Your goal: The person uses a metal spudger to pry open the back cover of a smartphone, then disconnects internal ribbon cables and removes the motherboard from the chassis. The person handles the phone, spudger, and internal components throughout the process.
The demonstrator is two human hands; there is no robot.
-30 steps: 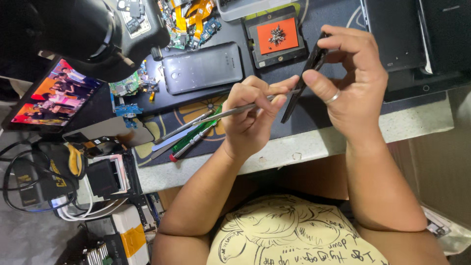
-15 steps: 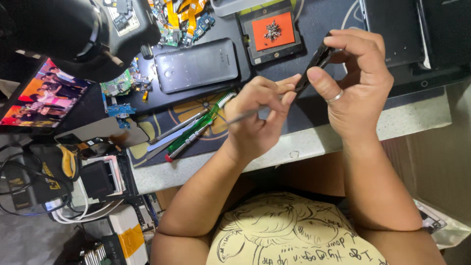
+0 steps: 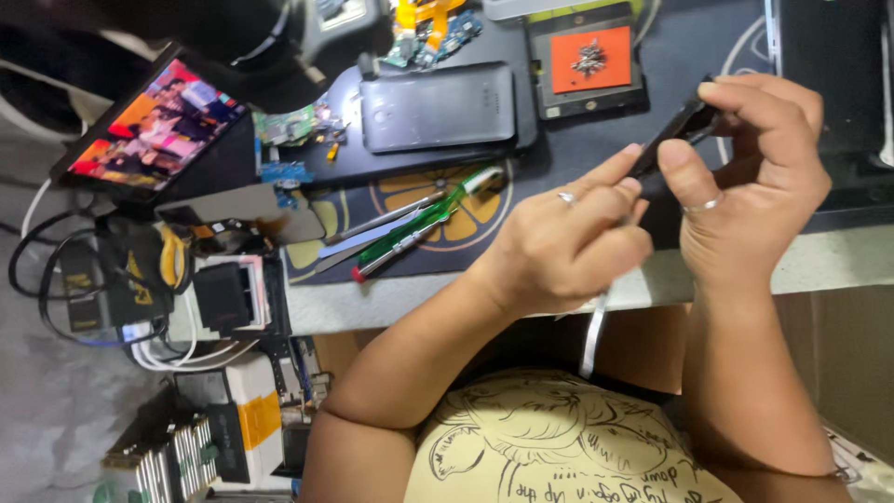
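My right hand (image 3: pixel 756 186) grips a slim dark phone-like device (image 3: pixel 684 126) edge-on above the table's near edge, thumb and fingers pinching it. My left hand (image 3: pixel 563 247) is closed around a thin silvery tool (image 3: pixel 592 337) whose end hangs down below the fist. The left forefinger stretches up and touches the device's lower end. Both hands wear a ring and are pressed close together.
On the dark work mat (image 3: pixel 652 84) lie a grey phone back (image 3: pixel 438 107), a tray with an orange pad and screws (image 3: pixel 589 58), a green-handled screwdriver (image 3: pixel 419 224), metal tweezers (image 3: pixel 372 224) and small circuit boards (image 3: pixel 289 126). A lit tablet (image 3: pixel 154 121) and cables (image 3: pixel 140 289) sit left.
The thin tool pointed left over the mat from my left hand; now it hangs downward under the fist. My left forefinger has reached up to the device, and both hands have drawn together.
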